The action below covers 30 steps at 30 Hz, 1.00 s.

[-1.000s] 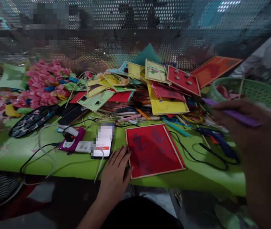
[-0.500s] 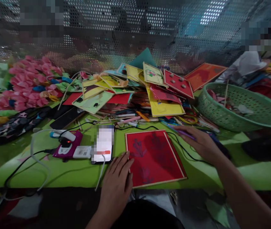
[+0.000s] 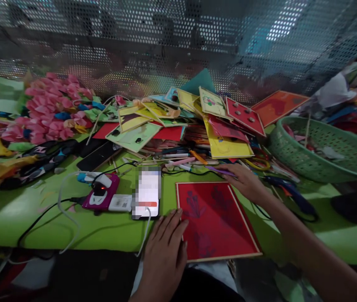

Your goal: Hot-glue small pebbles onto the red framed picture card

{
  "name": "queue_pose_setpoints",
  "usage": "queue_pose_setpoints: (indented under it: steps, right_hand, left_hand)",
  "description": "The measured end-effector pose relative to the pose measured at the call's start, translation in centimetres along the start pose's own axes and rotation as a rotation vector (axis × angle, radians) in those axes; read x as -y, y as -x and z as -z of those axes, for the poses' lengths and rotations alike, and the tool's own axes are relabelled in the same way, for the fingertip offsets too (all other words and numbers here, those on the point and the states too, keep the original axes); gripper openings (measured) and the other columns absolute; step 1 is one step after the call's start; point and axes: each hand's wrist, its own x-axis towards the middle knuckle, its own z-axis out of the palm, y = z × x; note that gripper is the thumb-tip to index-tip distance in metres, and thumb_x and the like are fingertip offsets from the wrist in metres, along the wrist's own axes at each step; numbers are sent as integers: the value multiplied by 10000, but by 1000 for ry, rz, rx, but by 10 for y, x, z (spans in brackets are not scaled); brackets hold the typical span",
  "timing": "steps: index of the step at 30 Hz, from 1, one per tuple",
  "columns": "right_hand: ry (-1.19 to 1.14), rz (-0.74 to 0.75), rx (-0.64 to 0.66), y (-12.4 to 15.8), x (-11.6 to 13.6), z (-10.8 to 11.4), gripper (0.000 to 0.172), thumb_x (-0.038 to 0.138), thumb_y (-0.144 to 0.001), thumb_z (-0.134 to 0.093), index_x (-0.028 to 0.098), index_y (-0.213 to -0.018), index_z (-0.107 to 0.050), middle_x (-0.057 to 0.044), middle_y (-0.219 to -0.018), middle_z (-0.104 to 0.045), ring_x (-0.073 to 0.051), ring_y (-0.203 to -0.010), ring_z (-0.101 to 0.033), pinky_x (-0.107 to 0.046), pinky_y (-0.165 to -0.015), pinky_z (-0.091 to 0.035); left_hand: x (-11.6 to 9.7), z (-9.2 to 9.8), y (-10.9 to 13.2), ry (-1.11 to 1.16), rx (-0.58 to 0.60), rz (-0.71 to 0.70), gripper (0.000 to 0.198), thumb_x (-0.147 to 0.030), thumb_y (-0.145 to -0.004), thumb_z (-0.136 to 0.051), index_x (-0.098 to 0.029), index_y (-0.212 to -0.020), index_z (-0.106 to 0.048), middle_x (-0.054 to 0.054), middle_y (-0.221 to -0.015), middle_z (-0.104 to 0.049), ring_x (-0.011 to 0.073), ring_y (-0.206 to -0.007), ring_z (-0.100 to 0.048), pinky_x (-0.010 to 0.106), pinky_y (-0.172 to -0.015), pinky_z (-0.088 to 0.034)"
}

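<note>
- Right of the phone (image 3: 151,198), your red card (image 3: 218,224) already bears strips (image 3: 245,218) and drawings (image 3: 193,203); what's left doesn't show.
- Your left hand (image 3: 166,245) rests extended fingers on its edge.
- Your right hand (image 3: 245,180), farther right, grips a purple pen (image 3: 219,170).

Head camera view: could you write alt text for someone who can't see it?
A person's left hand rests at the left edge of a red card with pale edges; the right hand holds a purple pen beyond its top right corner. A phone lies to the left; colorful cards heap behind.
</note>
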Motion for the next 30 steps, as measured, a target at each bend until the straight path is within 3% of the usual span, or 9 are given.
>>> queue_pose_setpoints:
  steps: [4, 7, 9, 12, 16, 19, 23, 30]
  right_hand:
    - [-39, -13, 9, -6, 3, -3, 334, 301, -987, -467, 250, -1273, -632, -70, -1247, -690, -265, -1108, -648, -421, -971, -497]
    - [-101, -73, -35, -6, 3, -4, 313, 319, -970, -492, 237, -1224, -655, -76, -1177, -713, -263, -1054, -665, -410, -932, -511]
    - [-158, -128, -78, -3, 1, -4, 301, 339, -955, -516, 229, -1190, -668, -79, -1126, -724, -263, -1008, -674, -401, -887, -520]
    - [-256, -199, -109, 5, -5, -3, 299, 376, -944, -546, 228, -1170, -673, -74, -1103, -722, -258, -970, -679, -389, -854, -516]
    - [-341, -261, -137, 15, -16, -1, 298, 414, -935, -572, 235, -1147, -681, -58, -1072, -718, -253, -953, -682, -379, -847, -509]
    - [-408, -268, -153, 19, -21, 1, 294, 410, -929, -585, 231, -1142, -681, -56, -1055, -714, -242, -924, -686, -372, -845, -509]
    - [-427, -249, -159, 20, -24, 3, 285, 382, -927, -580, 230, -1147, -677, -52, -1049, -709, -239, -924, -680, -367, -838, -508]
    - [-363, -157, -140, 19, -13, 5, 261, 350, -940, -555, 254, -1139, -693, -37, -1038, -715, -241, -934, -651, -357, -808, -478]
  left_hand:
    - [0, 5, -3, 80, -8, -10, 407, -142, -909, -494, -219, -1297, -594, 80, -1425, -608, 244, -1336, -554, 468, -1068, -523]
    - [-6, 13, -24, 171, -56, -29, 388, -157, -935, -501, -223, -1308, -581, 75, -1341, -667, 218, -1265, -600, 424, -1077, -510]
    - [-13, 17, -50, 182, -52, -63, 378, -165, -953, -499, -200, -1324, -565, 80, -1290, -691, 212, -1184, -634, 413, -1060, -512]
    - [-23, 17, -101, 53, 76, -46, 331, -193, -973, -499, -176, -1293, -581, 89, -1252, -696, 239, -1131, -635, 442, -1006, -519]
    - [-29, 2, -164, -175, 221, -14, 275, -102, -957, -458, -132, -1141, -660, 132, -1173, -710, 280, -1136, -624, 444, -976, -496]
    - [-25, -15, -193, -269, 280, 7, 285, -49, -928, -459, -99, -1101, -680, 160, -1132, -714, 296, -1122, -625, 430, -929, -497]
    - [-16, -33, -208, -328, 296, 20, 279, -37, -930, -452, -88, -1045, -701, 166, -1073, -725, 284, -1061, -642, 397, -888, -486]
    - [-9, -46, -205, -392, 266, -1, 248, -51, -941, -449, -96, -1061, -661, 164, -1085, -713, 284, -1088, -619, 389, -880, -454]
